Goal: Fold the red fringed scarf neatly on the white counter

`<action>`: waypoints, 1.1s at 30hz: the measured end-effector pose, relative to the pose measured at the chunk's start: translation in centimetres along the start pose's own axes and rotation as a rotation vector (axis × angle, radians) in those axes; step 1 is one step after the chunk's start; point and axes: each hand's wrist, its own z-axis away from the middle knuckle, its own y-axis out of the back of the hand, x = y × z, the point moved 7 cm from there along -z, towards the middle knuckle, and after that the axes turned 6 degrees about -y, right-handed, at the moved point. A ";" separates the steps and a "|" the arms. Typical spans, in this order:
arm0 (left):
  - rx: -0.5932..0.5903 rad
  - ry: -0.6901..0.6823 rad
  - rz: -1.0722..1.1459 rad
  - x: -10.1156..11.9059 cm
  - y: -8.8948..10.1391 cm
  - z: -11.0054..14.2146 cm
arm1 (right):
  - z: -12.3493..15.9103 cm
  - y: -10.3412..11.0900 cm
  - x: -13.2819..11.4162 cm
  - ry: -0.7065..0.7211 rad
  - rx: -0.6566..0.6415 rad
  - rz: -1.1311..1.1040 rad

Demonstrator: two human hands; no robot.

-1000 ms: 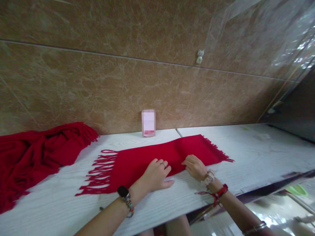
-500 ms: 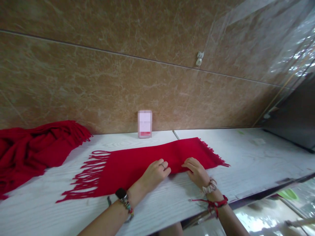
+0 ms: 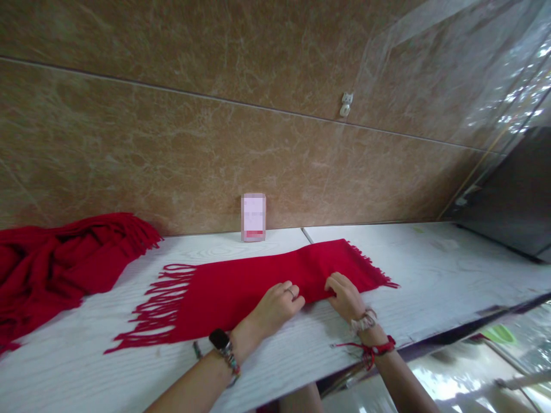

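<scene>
A red fringed scarf (image 3: 241, 292) lies folded into a long band on the white tabletop, its long fringe to the left and a shorter-looking fringed edge at the right. My left hand (image 3: 279, 307), with a ring and a watch at the wrist, has its fingers curled onto the scarf's near edge, right of the middle. Farther right, my right hand (image 3: 344, 292) pinches the same near edge with bent fingers. Both thumbs and fingertips are partly hidden against the cloth.
A second red fringed cloth (image 3: 77, 258) lies heaped at the left. Against the brown marbled wall (image 3: 193, 155) leans a small blurred pink-white card or phone (image 3: 253, 217). A dark box-like object (image 3: 508, 201) stands at the right. The table's front edge runs along the lower right.
My left hand has shifted slightly right along the scarf's near edge. My right hand has moved a little up and right. The scarf stays nearly in place.
</scene>
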 end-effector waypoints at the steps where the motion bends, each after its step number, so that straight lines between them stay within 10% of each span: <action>1: -0.006 -0.007 0.007 0.1 0.0 0.0 | 0.1 0.2 0.2 0.001 -0.004 -0.022; 15: -0.132 0.034 0.290 -0.3 -0.3 0.5 | 2.7 2.5 1.3 0.121 0.014 0.001; 24: -0.058 0.127 0.488 -1.2 0.4 1.0 | -0.2 1.9 0.5 -0.011 -0.289 -0.181; 33: -0.115 0.105 0.287 -0.1 0.1 1.1 | -3.0 -3.7 -3.7 0.119 -0.715 -0.245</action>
